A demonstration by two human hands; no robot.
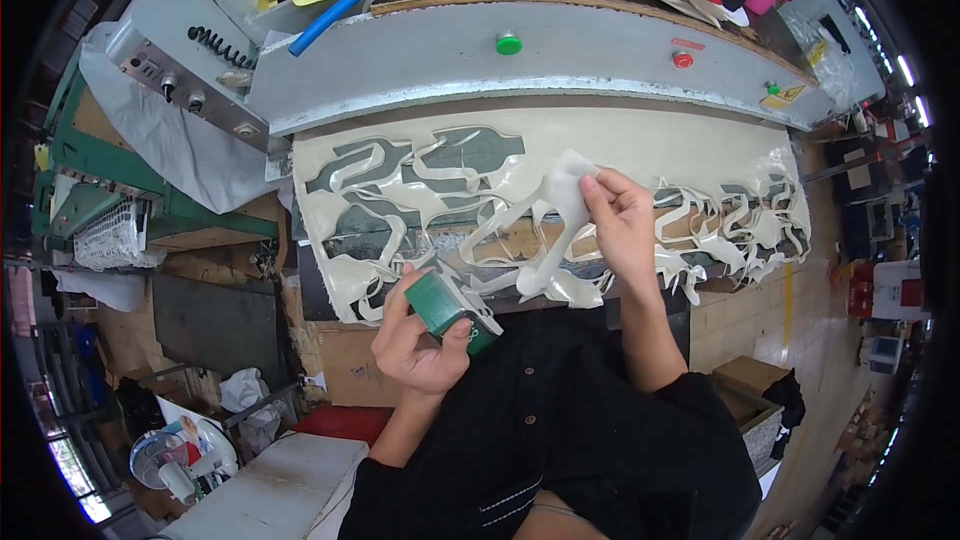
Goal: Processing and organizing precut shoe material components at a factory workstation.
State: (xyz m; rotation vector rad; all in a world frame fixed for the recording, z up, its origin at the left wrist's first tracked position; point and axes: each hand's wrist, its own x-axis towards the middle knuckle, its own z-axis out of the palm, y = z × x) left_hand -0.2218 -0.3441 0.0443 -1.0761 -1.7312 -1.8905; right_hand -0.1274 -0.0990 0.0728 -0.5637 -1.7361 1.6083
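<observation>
Cream, rubbery sheet scrap (pixel 560 230) hangs from the right hand (pixel 622 225), pinched at its top corner between thumb and fingers above the cut-out sheet (pixel 640 145) on the press bed. The left hand (pixel 420 335) is closed around a green block (pixel 438 302), perhaps a cutting die.
</observation>
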